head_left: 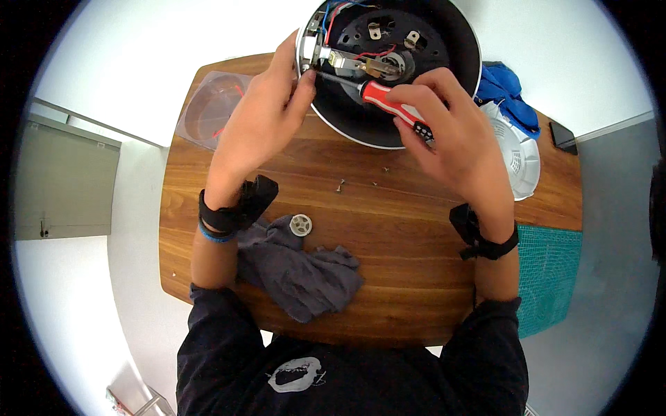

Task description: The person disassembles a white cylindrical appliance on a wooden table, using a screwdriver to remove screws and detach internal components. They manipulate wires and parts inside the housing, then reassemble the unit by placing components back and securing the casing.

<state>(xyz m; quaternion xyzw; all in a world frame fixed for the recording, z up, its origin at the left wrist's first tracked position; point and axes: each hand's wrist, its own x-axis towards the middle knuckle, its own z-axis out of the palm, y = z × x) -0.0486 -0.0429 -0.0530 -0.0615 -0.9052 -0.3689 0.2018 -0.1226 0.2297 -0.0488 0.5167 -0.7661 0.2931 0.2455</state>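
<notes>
While the right hand (459, 135) has its fingers wrapped around the red, white and black handle of the screwdriver (388, 98), the left hand (267, 114) grips the rim of the black, white-rimmed shell (454, 48), thumb tip just beside the blade's end — whether the blade is seated cannot be told, since thumb and small metal parts crowd that spot. Good work here probably means lining the shaft up with whatever it turns, pressing inward before twisting, and setting the thumb a little back, as a slip could run straight into it. The shaft lies near the metal bracket (343, 61), so a narrow swing of the handle should spare it and the red wire (374, 53) beyond. Open side toward the wearer, the shell is at the far edge of the worktop (409, 277); a firm left grip should counter the push. Nearer the body, small loose screws (340, 186) lie on the wood — best not brushed by a wrist — and a white round knob (300, 224) sits at the edge of the grey cloth (305, 277).
</notes>
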